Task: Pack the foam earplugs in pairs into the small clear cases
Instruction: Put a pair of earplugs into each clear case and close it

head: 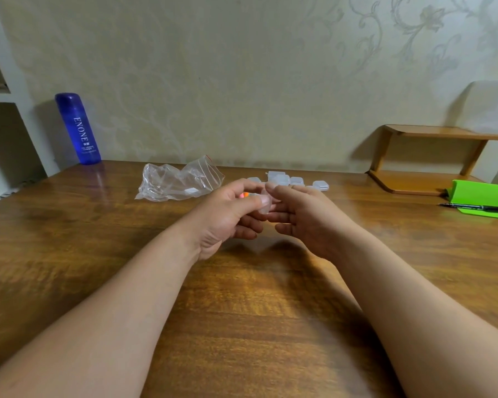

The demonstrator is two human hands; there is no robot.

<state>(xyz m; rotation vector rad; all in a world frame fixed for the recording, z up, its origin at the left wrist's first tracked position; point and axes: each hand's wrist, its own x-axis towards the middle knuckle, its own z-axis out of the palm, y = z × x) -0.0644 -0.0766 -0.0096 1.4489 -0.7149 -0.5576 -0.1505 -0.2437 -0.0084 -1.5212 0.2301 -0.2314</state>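
Clear case (266,207) ×1 | held: left hand (227,216), right hand (305,216) | orange earplug (245,194) ×1

Bottle (78,129) stood far left on worktop (242,297); zip bag (179,182) left of cases (288,179); pen (477,207) & shelf (426,159) at right.

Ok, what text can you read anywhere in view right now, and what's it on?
"ENONE": white letters running down the side of the blue bottle.
Smaller lines under it on the bottle: too small to read.
Pen, green stand, plastic bag, clear cases: no text visible.
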